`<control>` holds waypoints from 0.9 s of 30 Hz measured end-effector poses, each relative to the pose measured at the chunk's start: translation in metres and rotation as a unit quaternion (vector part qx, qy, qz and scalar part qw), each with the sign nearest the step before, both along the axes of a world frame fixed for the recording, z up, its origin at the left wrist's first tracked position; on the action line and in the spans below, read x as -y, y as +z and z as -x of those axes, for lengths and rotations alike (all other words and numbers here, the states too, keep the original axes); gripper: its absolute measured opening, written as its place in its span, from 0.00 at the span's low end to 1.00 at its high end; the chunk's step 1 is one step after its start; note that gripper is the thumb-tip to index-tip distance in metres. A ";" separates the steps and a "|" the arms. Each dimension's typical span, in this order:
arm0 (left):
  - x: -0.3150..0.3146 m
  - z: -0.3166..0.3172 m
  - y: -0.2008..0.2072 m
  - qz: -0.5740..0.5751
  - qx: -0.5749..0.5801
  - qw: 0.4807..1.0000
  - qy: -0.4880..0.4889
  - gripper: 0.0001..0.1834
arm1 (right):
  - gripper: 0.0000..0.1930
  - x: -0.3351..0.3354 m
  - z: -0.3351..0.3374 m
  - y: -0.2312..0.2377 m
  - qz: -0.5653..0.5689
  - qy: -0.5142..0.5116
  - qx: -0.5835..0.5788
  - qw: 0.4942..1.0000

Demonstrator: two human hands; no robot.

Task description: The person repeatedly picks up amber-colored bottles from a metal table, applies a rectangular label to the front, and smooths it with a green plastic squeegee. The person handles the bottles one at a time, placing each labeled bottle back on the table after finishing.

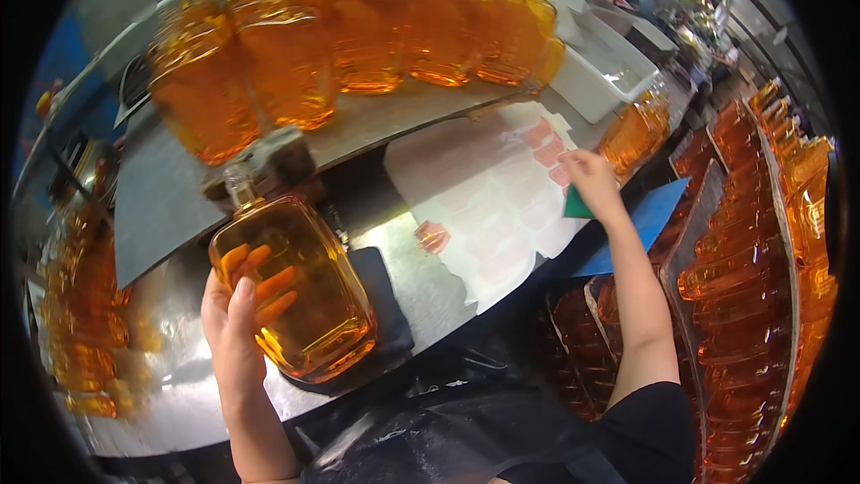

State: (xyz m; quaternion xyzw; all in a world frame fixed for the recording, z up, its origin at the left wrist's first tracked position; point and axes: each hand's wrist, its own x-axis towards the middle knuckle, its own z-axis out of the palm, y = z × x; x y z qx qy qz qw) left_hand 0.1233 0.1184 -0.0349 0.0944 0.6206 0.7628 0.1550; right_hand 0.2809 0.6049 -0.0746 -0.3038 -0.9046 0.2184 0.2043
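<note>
My left hand (235, 305) is wrapped round the back and side of a flat amber glass bottle (309, 282). The bottle tilts, its neck toward the upper left, and my fingers show through the glass. Over to the right, my right hand (593, 181) is closed at the edge of a white paper sheet (484, 242) lying on the metal table. A flat green piece (578, 204) with a pointed corner sticks out below the fingers and appears held in them. Beside the fingertips lie small pinkish decals (546, 145). Another pinkish piece (433, 237) rests near the sheet's left side.
Several upright amber bottles (367, 36) line a raised metal shelf at the back. More bottles (85, 341) stand at the left. A white plastic bin (600, 72) sits back right, near one amber bottle (638, 130). Stacked rows of bottles (743, 287) fill the right, beside a blue sheet (640, 229).
</note>
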 end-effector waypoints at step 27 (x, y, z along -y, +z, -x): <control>0.025 -0.054 0.007 0.385 -0.518 0.746 -0.165 0.21 | 0.17 0.160 -0.056 -0.038 -0.262 0.358 -0.010 0.896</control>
